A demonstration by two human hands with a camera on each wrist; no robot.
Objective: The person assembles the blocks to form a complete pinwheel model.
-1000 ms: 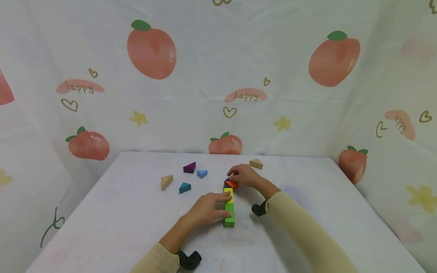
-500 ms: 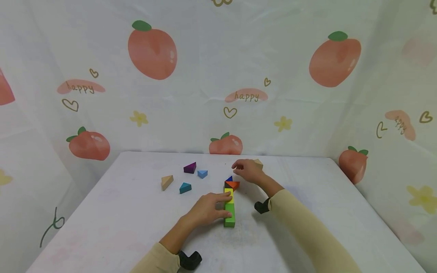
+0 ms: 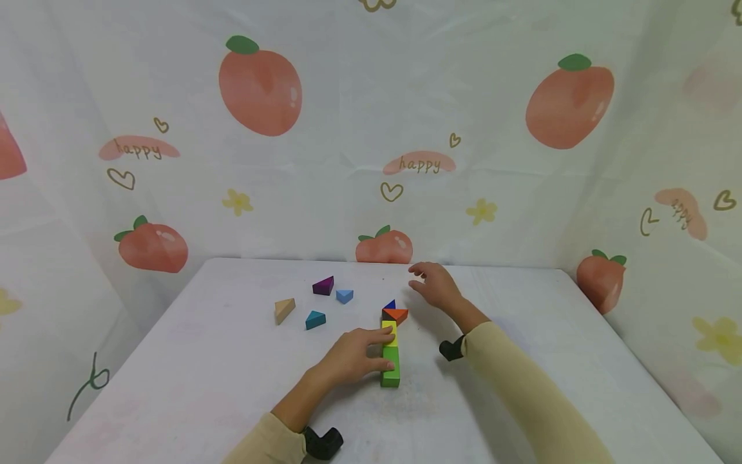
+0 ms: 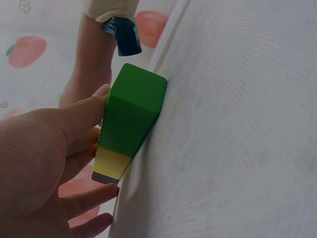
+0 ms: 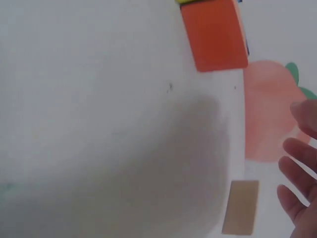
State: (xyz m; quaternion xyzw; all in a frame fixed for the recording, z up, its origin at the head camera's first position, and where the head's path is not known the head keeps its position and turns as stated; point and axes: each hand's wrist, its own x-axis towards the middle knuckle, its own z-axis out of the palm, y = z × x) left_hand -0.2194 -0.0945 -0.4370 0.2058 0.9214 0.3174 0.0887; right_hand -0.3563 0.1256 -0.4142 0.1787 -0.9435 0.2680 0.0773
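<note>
A green block and a yellow block lie end to end on the white table. My left hand reaches over from the left, its thumb resting on the green block and its index finger on the yellow one. Beyond them sit an orange triangular block and a small dark-blue triangular block. My right hand hovers over the far right part of the table, fingers loosely spread and holding nothing. Near its fingers in the right wrist view is a beige block, hidden behind the hand in the head view.
Left of the row lie a beige triangular block, a teal one, a light-blue one and a purple one. A peach-print curtain hangs behind the table's far edge.
My right hand has left the orange and dark-blue blocks and moved right and farther back, covering the far beige block. My left hand stays in place on the green and yellow blocks.
</note>
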